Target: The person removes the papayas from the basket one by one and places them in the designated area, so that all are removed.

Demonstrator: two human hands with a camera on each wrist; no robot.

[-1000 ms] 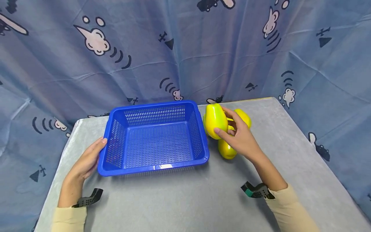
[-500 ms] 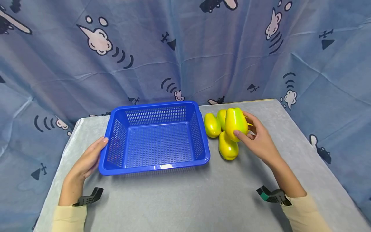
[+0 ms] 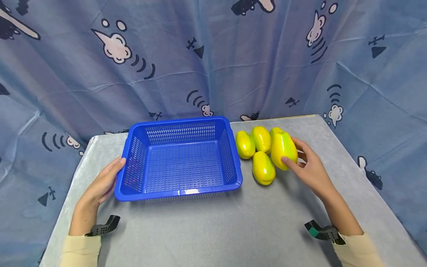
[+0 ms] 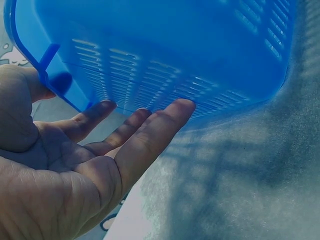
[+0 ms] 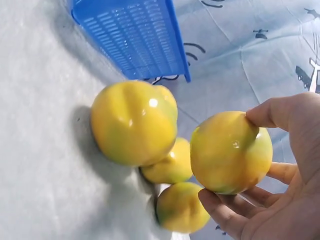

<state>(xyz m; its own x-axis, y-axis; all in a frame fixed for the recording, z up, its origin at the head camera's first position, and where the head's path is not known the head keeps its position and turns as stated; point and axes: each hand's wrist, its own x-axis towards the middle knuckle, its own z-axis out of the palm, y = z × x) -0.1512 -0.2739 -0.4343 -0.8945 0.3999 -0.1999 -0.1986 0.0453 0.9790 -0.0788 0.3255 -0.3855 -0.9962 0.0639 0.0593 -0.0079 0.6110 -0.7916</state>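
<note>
My right hand [image 3: 311, 168] holds a glossy yellow-green papaya [image 3: 282, 150] between thumb and fingers, above the table at the right of the group. Several similar papayas [image 3: 263, 168] lie close together on the table between it and the basket. In the right wrist view the held papaya [image 5: 230, 152] has table papayas [image 5: 132, 122] behind and beside it. My left hand [image 3: 100, 183] holds the left end of a blue plastic basket [image 3: 180, 193], thumb at the rim. The left wrist view shows its fingers [image 4: 150, 137] spread under the slotted side wall [image 4: 145, 75]. Nothing lies in the basket.
A grey table [image 3: 213, 230] carries everything. Behind it hangs a blue patterned curtain [image 3: 173, 55], close to the table's back edge. The basket's right end stands just left of the nearest papaya.
My right hand has moved right with the papaya, from beside the basket's right rim, past the other papayas, which now show. My left hand stays at the basket.
</note>
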